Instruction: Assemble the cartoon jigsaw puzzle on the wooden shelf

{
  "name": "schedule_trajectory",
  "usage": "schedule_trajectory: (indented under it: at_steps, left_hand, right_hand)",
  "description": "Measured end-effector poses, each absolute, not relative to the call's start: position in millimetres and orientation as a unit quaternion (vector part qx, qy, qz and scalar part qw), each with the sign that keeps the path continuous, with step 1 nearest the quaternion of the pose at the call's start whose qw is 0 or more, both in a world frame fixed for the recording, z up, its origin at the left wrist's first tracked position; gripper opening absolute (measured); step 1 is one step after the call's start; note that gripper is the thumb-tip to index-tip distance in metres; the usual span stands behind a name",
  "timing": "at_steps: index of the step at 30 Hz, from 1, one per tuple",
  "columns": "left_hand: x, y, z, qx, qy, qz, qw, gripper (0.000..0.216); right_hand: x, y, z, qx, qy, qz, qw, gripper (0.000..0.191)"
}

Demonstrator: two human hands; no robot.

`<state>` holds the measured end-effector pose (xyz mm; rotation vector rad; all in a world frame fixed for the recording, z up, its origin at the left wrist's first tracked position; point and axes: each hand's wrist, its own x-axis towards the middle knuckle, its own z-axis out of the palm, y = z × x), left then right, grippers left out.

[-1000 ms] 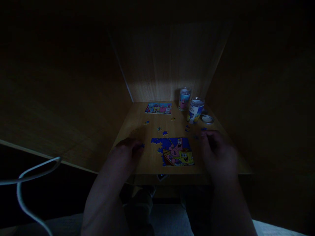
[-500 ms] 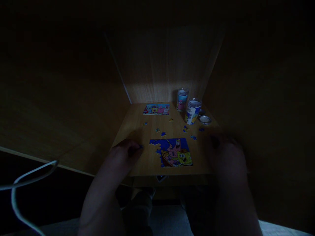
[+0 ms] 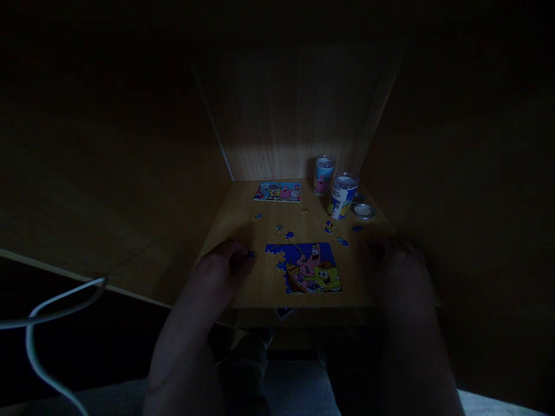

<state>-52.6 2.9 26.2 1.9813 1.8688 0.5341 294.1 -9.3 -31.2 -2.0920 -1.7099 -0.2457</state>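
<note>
A partly assembled cartoon jigsaw puzzle [image 3: 309, 267] lies near the front of a small wooden desk [image 3: 260, 283]. My left hand [image 3: 222, 269] rests on the desk to the puzzle's left, fingers curled, with a small blue puzzle piece [image 3: 250, 254] at its fingertips. My right hand [image 3: 396, 271] sits at the desk's right edge in deep shadow, fingers bent; whether it holds anything is hidden. Loose blue pieces [image 3: 289, 234] lie behind the puzzle, and others [image 3: 342, 241] lie toward my right hand.
A finished puzzle [image 3: 278, 191] lies at the back. Two cylindrical tins [image 3: 342, 196] and a round lid [image 3: 363, 211] stand at the back right. Wooden walls enclose the desk on three sides. A white cable [image 3: 39, 329] hangs at the lower left.
My right hand drew back from the loose pieces toward the desk's right edge. My left hand stayed almost still by the blue piece.
</note>
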Motion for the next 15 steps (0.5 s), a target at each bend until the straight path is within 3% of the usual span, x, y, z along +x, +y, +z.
schedule_trajectory:
  at_steps: [15]
  left_hand:
    - [-49.8,2.7,27.8,0.697,0.676,0.175,0.164,0.023]
  right_hand:
    - [293.0,-6.5,-31.9,-0.766,-0.599,-0.087,0.217,0.033]
